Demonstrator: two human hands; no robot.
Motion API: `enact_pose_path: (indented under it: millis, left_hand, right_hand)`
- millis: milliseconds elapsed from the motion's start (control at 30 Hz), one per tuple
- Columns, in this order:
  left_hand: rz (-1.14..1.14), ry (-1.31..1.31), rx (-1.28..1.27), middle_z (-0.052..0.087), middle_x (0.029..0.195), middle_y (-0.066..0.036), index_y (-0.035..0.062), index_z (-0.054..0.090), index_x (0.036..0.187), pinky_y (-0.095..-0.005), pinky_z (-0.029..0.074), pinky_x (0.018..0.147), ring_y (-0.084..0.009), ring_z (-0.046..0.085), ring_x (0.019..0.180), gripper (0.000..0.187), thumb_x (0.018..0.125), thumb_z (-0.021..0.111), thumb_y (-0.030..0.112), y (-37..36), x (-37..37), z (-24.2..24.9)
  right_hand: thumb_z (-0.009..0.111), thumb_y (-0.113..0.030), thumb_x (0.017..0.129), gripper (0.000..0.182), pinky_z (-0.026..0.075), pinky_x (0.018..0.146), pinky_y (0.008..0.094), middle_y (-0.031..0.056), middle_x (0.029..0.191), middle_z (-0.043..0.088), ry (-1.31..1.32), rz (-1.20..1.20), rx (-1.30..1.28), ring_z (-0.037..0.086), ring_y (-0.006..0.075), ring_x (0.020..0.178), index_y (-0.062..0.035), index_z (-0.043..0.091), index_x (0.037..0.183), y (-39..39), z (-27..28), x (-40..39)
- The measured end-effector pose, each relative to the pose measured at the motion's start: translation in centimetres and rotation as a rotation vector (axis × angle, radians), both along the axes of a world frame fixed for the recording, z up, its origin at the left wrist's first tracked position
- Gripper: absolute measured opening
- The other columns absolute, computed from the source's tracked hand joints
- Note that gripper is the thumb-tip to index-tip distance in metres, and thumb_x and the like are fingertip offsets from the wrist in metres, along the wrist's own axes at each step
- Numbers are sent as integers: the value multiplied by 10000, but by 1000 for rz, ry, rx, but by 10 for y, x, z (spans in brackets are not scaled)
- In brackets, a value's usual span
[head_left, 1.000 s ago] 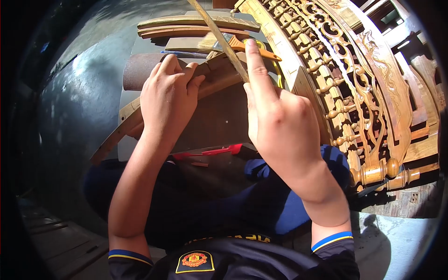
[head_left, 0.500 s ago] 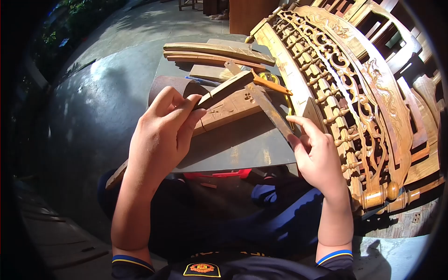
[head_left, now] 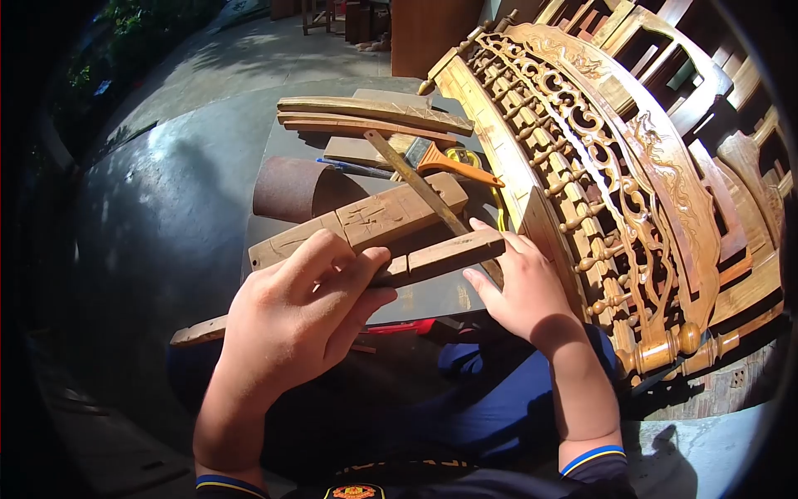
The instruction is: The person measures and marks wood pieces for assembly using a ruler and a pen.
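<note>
The wooden strip (head_left: 449, 257) slants up and rightward above the table (head_left: 416, 305), its long axis crossing a narrow bar (head_left: 416, 184). The left hand (head_left: 291, 312) pinches it between thumb and fingers; its right end lies at the right hand (head_left: 524, 287) (2 digits parted, bar grip unclear).

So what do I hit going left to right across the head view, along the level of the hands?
Grey floor → left hand → right hand → turned spindles → carved panel. Left out: the wooden strip, which overlaps both hands.
</note>
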State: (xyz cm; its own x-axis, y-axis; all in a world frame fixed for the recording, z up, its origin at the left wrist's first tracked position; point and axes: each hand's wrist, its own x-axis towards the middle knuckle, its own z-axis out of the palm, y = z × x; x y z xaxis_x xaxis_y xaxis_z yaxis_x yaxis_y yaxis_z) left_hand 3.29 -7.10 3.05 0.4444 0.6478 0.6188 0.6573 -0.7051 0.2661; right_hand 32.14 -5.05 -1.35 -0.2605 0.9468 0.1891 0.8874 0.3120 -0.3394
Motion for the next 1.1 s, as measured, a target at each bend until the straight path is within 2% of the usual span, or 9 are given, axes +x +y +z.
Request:
enact_pose_path:
  millis: [200, 333, 467, 500, 633, 767, 867, 1033, 1100]
  left_hand:
    - [-50, 20, 50, 546, 904, -34, 59, 777, 1159, -340, 547, 579, -168, 650, 686, 330, 875, 851, 211, -4, 2, 4]
    - [-84, 12, 15, 544, 901, -30, 39, 765, 1139, -330, 547, 568, -169, 641, 674, 330, 870, 850, 210, -7, 4, 2]
    - [-33, 152, -20, 560, 887, -25, 42, 751, 1121, -329, 541, 551, -175, 654, 673, 302, 895, 828, 228, -10, 3, 5]
    - [-40, 156, -28, 564, 884, -23, 44, 748, 1116, -330, 539, 547, -178, 657, 672, 298, 899, 824, 233, -9, 3, 3]
    - [-24, 107, -89, 621, 872, -35, 84, 776, 1142, -366, 557, 592, -219, 679, 683, 310, 858, 830, 198, -8, 8, -2]
    - [22, 118, -215, 701, 952, -56, 151, 772, 1198, -381, 600, 713, -276, 742, 826, 438, 797, 903, 269, -4, 6, 1]
    - [47, 106, -207, 703, 932, -64, 111, 795, 1140, -378, 598, 724, -263, 740, 821, 388, 781, 911, 204, 7, -5, -2]
    - [279, 110, -138, 693, 941, -51, 156, 804, 1212, -365, 561, 690, -218, 687, 737, 367, 850, 856, 137, 17, -27, 4]
    - [349, 51, -109, 664, 910, -58, 140, 789, 1246, -367, 535, 676, -222, 651, 699, 359, 890, 828, 135, 21, -37, 8]
  right_hand:
    - [802, -121, 879, 694, 490, 1112, 457, 202, 1343, 671, 216, 81, 89, 624, 407, 1245, -50, 546, 1519, -5, 26, -1]
    - [884, -118, 815, 850, 555, 975, 372, 134, 1306, 729, 703, 316, 26, 703, 241, 1188, -77, 516, 1579, -17, 38, -6]
    - [895, -177, 870, 721, 555, 958, 359, 121, 1281, 746, 796, 429, -33, 710, 223, 1174, -73, 574, 1507, -22, 37, -6]
    - [869, -143, 898, 553, 553, 939, 337, 111, 1238, 759, 892, 365, -82, 725, 198, 1124, -61, 649, 1399, -26, 38, -11]
    - [824, -81, 936, 318, 571, 886, 296, 88, 1174, 773, 908, 311, -86, 730, 149, 1042, -26, 726, 1234, -23, 34, -9]
    - [810, -32, 938, 316, 591, 870, 279, 90, 1157, 770, 989, 283, -67, 725, 137, 1039, -19, 719, 1240, -20, 28, -11]
    - [798, 2, 933, 290, 596, 861, 278, 72, 1154, 770, 984, 266, 61, 720, 131, 1013, -16, 730, 1215, -7, 23, 0]
    - [810, 12, 884, 219, 543, 708, 317, 119, 1012, 780, 373, 69, 524, 733, 209, 828, -45, 772, 1092, 17, 29, 24]
    - [787, -44, 935, 84, 563, 740, 307, 126, 935, 787, 433, 9, 397, 751, 217, 827, -18, 785, 1015, 21, 31, 35]
